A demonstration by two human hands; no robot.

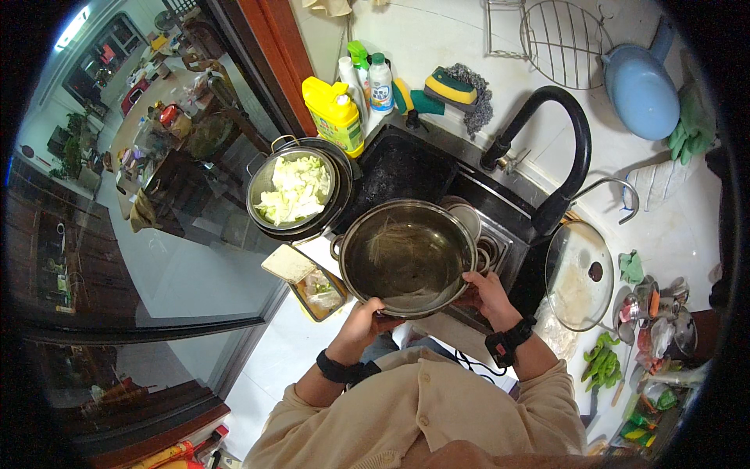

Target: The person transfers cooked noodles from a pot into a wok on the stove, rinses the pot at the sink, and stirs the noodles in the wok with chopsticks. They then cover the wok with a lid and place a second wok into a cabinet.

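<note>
A wide metal pot [410,258] with loop handles is held by its near rim in both hands, above the front of the black sink [404,167]. My left hand [366,322] grips the near left edge, thumb on the rim. At the near right edge, beside a loop handle, my right hand [486,296] has its thumb on the rim. The fingers of both hands are hidden under the pot. Inside the pot lies what looks like clear liquid, with thin pale streaks. A small dish [466,217] shows partly behind it, near the drain.
Left of the sink stands a steel colander [255,199] of chopped cabbage [293,190]; nearer is a container [321,291] with food. A black faucet [574,129] arches at the right. Bottles [381,85] and sponges [451,85] line the back. A glass lid [577,281] and green peppers [602,363] lie right.
</note>
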